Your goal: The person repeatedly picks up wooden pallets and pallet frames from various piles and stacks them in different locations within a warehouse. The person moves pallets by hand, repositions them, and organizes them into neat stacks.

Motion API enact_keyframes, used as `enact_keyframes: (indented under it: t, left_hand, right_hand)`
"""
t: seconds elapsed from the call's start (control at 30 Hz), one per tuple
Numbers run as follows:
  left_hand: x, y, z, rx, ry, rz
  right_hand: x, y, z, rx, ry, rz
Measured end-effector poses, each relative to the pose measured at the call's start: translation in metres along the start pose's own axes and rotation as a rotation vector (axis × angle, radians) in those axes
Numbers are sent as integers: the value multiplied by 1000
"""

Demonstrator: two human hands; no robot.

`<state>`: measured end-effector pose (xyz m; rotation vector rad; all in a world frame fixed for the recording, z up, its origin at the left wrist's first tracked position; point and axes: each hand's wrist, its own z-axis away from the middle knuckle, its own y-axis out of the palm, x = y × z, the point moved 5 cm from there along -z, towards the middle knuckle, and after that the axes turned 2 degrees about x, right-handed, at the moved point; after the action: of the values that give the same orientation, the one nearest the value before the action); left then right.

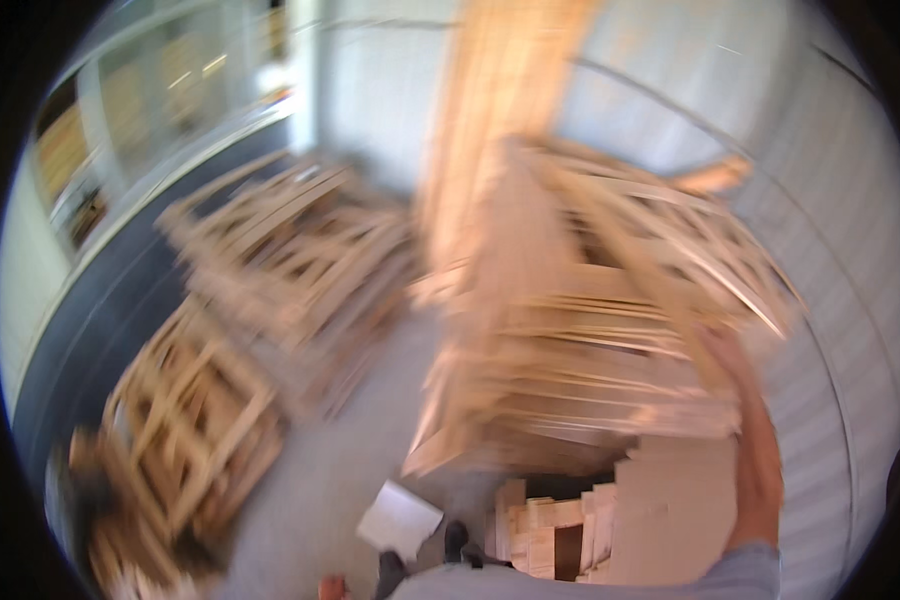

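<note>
On the right, the right hand (722, 352) is reaching up to steady a stack of wooden frames (610, 300); blur is hiding its grip.

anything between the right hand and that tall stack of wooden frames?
Nothing visible. The right hand reaches up to the near right edge of the stack of wooden frames and seems to touch it, though motion blur hides the exact contact. The left hand is not in view.

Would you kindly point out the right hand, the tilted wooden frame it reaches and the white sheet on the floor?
right hand (722, 352), head view, blurred back.
tilted wooden frame (660, 235), head view, slats.
white sheet (400, 520), head view, middle.
</note>
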<state>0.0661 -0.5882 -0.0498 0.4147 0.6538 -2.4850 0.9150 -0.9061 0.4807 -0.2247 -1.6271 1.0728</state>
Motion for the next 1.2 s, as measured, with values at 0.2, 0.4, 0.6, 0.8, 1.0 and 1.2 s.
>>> enact_keyframes:
  t: [0.2,0.4,0.6,0.8,1.0,1.2]
  left_hand:
    - [-133,42,-53,152,194,32]
    - [-199,86,-66,269,291,-42]
    - [-225,103,-70,325,331,-95]
    - [-224,107,-72,347,345,-114]
    - [-216,104,-73,362,372,-91]
    - [-200,98,-73,383,383,-60]
  right_hand:
    - [36,0,-5,2,-6,236]
    - [85,5,10,-110,-149,491]
    - [89,35,26,-196,-65,616]
    - [92,33,15,-82,100,453]
    - [111,-9,16,-101,77,541]
    - [117,-124,57,-83,59,163]
